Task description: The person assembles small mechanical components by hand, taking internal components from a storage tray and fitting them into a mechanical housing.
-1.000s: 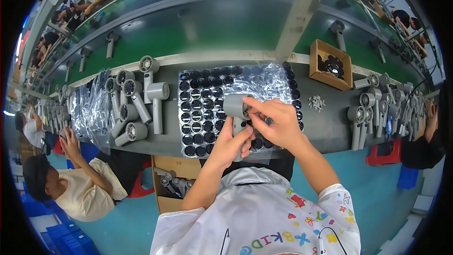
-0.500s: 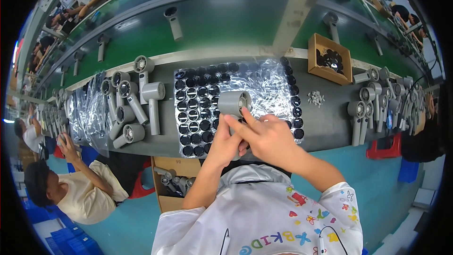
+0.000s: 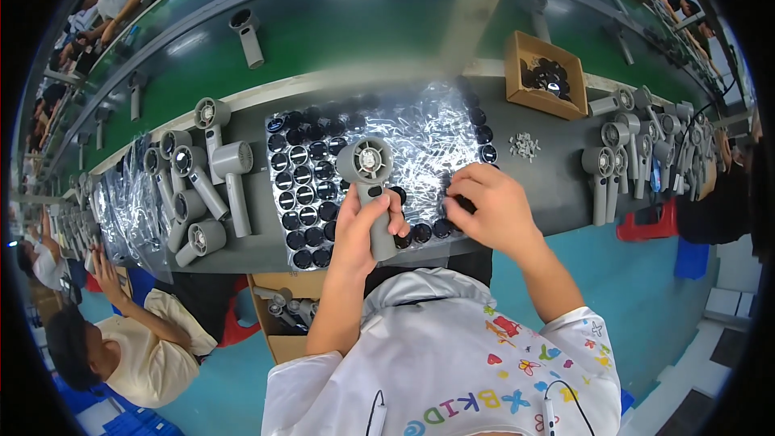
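My left hand (image 3: 355, 230) is wrapped round the handle of a grey handheld fan (image 3: 379, 234), which stands upright with its round head up and the open blade side toward me. Over the right part of a clear plastic sheet (image 3: 420, 133), my right hand (image 3: 492, 206) has its fingers curled in a pinch at a black round cap (image 3: 446, 187), mostly covered by the fingers. Rows of black round caps (image 3: 300, 176) lie on the sheet's left side, and more line its right and near edges.
Several grey fans (image 3: 232, 163) lie left of the sheet beside plastic bags (image 3: 133, 202). At the right are small pale pieces (image 3: 525, 146), a cardboard box (image 3: 557, 103) of black parts and many more fans (image 3: 622, 149). A green conveyor (image 3: 323, 40) runs behind. A co-worker (image 3: 137, 339) sits at left.
My hands have parted. The fan has turned from lying sideways to upright in my left hand, and my right hand has left it and moved right to the caps.
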Action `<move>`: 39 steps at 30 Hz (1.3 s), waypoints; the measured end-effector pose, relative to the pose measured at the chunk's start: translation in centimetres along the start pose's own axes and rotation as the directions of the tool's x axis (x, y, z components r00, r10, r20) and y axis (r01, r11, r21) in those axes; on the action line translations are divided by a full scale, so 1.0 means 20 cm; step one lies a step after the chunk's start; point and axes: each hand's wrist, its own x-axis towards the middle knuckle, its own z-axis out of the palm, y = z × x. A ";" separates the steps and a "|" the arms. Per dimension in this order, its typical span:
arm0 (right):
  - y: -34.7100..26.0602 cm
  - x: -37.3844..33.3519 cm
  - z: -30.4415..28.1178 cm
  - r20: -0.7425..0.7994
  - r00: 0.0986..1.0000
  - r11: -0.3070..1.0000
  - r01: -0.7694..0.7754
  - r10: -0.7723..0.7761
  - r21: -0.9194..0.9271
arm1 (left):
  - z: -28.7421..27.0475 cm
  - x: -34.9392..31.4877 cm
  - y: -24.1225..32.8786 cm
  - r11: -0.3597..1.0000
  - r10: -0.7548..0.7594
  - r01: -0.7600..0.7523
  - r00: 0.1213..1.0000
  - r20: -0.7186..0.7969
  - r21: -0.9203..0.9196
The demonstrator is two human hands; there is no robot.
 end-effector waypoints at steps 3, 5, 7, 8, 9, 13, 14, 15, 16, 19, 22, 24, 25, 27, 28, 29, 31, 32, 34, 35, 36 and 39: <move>-0.02 -0.04 0.05 0.035 0.996 0.994 -0.082 0.084 -0.072 | -0.01 0.00 -0.01 0.999 0.000 -0.001 1.000 -0.021 -0.042; -0.02 -0.04 0.06 0.058 0.991 0.988 -0.113 0.120 -0.102 | -0.01 0.00 -0.01 0.998 0.002 -0.003 1.000 -0.014 -0.061; 0.00 -0.04 0.06 0.081 0.990 0.993 -0.114 0.116 -0.030 | -0.01 -0.01 0.00 0.998 0.003 -0.003 1.000 -0.004 -0.064; 0.02 -0.03 0.05 0.083 0.991 0.994 -0.108 0.110 -0.028 | -0.01 -0.01 0.00 0.998 0.007 -0.007 1.000 0.003 -0.069; 0.05 -0.03 0.03 0.060 0.993 0.977 -0.112 0.102 0.184 | -0.01 -0.01 -0.01 0.998 0.003 -0.003 1.000 0.005 -0.062; 0.10 0.01 -0.05 0.141 0.960 0.638 -0.268 0.243 0.722 | -0.02 -0.01 0.00 0.997 -0.011 0.011 1.000 0.005 -0.070; 0.12 0.01 -0.05 0.094 0.974 0.576 -0.198 0.204 0.793 | -0.02 -0.01 -0.01 0.997 -0.019 0.020 1.000 0.016 -0.072; 0.14 0.01 -0.04 0.086 0.973 0.582 -0.198 0.214 0.789 | -0.03 -0.01 0.00 0.998 -0.020 0.022 0.999 0.025 -0.059; 0.14 0.01 -0.02 0.236 0.942 0.251 -0.294 0.238 0.922 | -0.04 -0.02 0.00 0.999 -0.022 0.023 0.999 0.032 -0.046; 0.13 0.01 0.02 0.390 0.903 -0.225 -0.348 0.178 0.910 | -0.01 -0.04 0.01 0.999 -0.008 0.005 0.997 0.070 0.039; 0.12 0.00 0.06 0.400 0.907 -0.420 -0.314 0.134 0.852 | 0.01 -0.07 0.01 0.996 0.011 -0.020 0.994 0.107 0.085; 0.12 0.01 0.08 0.436 0.886 -0.526 -0.300 0.156 0.796 | 0.00 -0.08 0.00 1.000 0.020 -0.022 0.987 0.160 0.013; 0.12 0.01 0.09 0.435 0.887 -0.528 -0.298 0.156 0.795 | 0.00 -0.09 0.00 1.000 0.018 -0.021 0.987 0.159 0.016; 0.11 0.02 0.09 0.490 0.844 -0.544 -0.311 0.219 0.779 | -0.01 -0.09 -0.01 0.993 0.063 -0.077 0.986 0.152 0.088; 0.12 0.02 0.10 0.488 0.845 -0.544 -0.309 0.219 0.780 | -0.01 -0.09 -0.02 0.993 0.064 -0.078 0.986 0.154 0.090; 0.12 0.01 0.10 0.493 0.843 -0.551 -0.311 0.217 0.775 | 0.00 -0.09 -0.02 0.990 0.080 -0.095 0.988 0.131 0.107; 0.12 0.01 0.10 0.496 0.841 -0.556 -0.312 0.215 0.770 | 0.00 -0.08 -0.02 0.989 0.107 -0.118 0.987 0.122 0.085; 0.12 0.02 0.10 0.508 0.826 -0.558 -0.309 0.244 0.770 | 0.00 -0.08 -0.02 0.989 0.108 -0.119 0.987 0.121 0.087; 0.10 0.02 0.09 0.519 0.811 -0.561 -0.305 0.270 0.769 | 0.00 -0.08 -0.01 0.983 0.092 -0.102 0.993 0.067 0.155; 0.08 0.03 0.08 0.524 0.796 -0.547 -0.305 0.302 0.779 | 0.01 -0.07 -0.01 0.983 0.092 -0.101 0.993 0.068 0.155; 0.08 0.03 0.08 0.529 0.781 -0.533 -0.306 0.333 0.788 | 0.01 -0.07 -0.01 0.983 0.090 -0.103 0.992 0.090 0.154; 0.07 0.03 0.09 0.503 0.788 -0.479 -0.309 0.356 0.822 | 0.05 -0.07 -0.01 0.977 0.100 -0.114 0.991 0.084 0.178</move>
